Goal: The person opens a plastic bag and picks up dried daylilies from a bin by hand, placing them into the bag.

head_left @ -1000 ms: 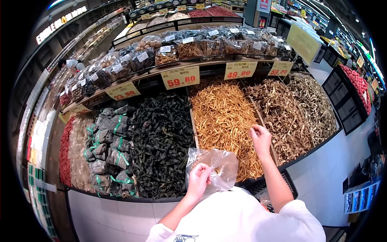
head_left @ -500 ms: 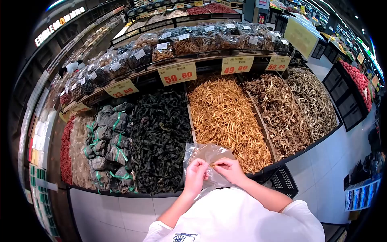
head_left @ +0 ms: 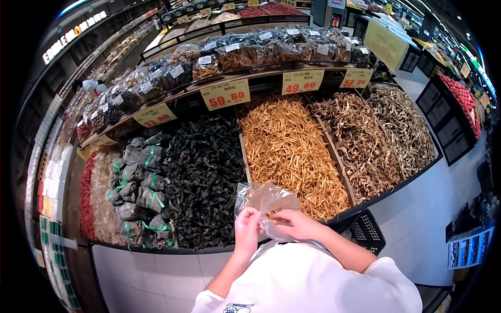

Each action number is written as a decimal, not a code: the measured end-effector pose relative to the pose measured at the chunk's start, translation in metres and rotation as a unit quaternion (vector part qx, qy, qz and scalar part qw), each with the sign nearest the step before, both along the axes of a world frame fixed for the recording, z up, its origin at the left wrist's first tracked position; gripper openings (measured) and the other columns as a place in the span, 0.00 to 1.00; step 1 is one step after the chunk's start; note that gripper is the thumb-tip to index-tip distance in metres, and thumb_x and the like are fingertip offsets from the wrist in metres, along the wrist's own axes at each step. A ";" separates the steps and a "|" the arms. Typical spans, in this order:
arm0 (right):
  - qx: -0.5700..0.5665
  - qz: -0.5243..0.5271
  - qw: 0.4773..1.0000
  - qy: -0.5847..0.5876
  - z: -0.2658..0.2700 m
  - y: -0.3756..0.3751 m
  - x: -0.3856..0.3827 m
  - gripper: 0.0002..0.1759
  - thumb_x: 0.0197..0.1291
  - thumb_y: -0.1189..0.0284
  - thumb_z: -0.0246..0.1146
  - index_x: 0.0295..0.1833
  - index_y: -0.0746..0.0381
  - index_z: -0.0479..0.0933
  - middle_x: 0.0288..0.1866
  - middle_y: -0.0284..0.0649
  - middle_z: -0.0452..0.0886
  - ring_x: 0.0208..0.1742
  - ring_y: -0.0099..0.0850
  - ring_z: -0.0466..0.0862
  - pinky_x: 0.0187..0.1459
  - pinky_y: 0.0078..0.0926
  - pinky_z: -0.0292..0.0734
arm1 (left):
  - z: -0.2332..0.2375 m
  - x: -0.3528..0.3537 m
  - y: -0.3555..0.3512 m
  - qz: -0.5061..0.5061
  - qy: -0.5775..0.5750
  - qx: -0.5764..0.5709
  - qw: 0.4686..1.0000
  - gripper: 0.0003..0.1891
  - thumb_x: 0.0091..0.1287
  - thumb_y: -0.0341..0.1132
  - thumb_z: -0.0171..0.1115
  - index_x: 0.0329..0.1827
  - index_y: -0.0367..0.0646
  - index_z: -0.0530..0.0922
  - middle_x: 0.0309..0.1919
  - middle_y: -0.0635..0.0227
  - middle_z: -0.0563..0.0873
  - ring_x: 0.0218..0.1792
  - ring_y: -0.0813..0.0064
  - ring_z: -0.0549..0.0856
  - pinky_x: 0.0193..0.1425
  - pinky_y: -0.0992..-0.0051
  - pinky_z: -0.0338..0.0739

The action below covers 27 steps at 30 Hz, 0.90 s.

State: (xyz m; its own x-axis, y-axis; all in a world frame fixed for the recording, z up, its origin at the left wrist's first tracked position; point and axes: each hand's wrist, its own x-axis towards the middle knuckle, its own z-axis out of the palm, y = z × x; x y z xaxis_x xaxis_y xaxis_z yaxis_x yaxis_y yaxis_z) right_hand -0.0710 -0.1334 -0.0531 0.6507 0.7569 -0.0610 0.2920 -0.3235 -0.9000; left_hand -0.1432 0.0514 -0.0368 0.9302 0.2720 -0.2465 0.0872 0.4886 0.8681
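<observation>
A clear plastic bag [head_left: 261, 197] is held in front of my chest, at the near edge of the dried-goods bins. My left hand [head_left: 247, 228] is closed, pinching the bag's near left side between thumb and fingers. My right hand [head_left: 298, 225] lies along the bag's right side, its fingers together and closed on the film, pointing left. A small yellow-brown patch shows at its fingertips, partly covered by the film. Just beyond the bag are golden dried strands [head_left: 289, 151], and dark dried seaweed [head_left: 204, 182] lies to the left.
Brown dried strips [head_left: 360, 143] fill a bin to the right. Grey bundles with green ties [head_left: 138, 182] lie left. Yellow price signs [head_left: 225, 94] hang below a shelf of packaged goods [head_left: 240, 55]. A black basket [head_left: 367, 231] is at my right. Someone stands far left.
My right hand has shifted slightly right, and its fingers have straightened from a pinch near the left hand to lie along the bag. The left hand has moved slightly left.
</observation>
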 end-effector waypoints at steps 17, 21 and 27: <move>-0.144 -0.328 0.920 -0.162 -0.031 -0.068 0.095 0.30 0.59 0.60 0.72 0.61 0.65 0.73 0.57 0.50 0.78 0.56 0.49 0.80 0.56 0.41 0.77 | 0.006 -0.001 -0.018 0.027 0.036 0.036 0.998 0.05 0.74 0.32 0.59 0.38 0.45 0.75 0.24 0.79 0.76 0.22 0.90 0.74 0.25 0.87 0.68; -0.158 -0.300 0.925 -0.170 -0.024 -0.044 0.107 0.30 0.56 0.58 0.74 0.58 0.63 0.73 0.52 0.48 0.77 0.52 0.49 0.81 0.52 0.43 0.79 | 0.012 0.005 -0.023 0.039 0.040 0.043 0.997 0.05 0.74 0.32 0.59 0.38 0.45 0.75 0.24 0.79 0.76 0.22 0.90 0.74 0.26 0.87 0.68; -0.222 -0.255 0.912 -0.232 -0.024 -0.013 0.116 0.28 0.54 0.60 0.75 0.55 0.63 0.75 0.49 0.48 0.77 0.48 0.48 0.82 0.47 0.44 0.81 | 0.019 0.013 -0.033 0.050 0.053 0.061 0.995 0.05 0.74 0.32 0.59 0.38 0.44 0.75 0.24 0.79 0.76 0.22 0.90 0.74 0.26 0.86 0.69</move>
State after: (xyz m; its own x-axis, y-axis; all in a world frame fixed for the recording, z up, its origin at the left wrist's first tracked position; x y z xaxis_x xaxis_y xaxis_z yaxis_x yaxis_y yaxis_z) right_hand 0.0448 -0.1459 -0.0773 0.9450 0.3160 0.0844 0.3178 -0.8260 -0.4655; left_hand -0.1305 0.0181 -0.0177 0.8674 0.3959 -0.3016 0.1379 0.3912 0.9099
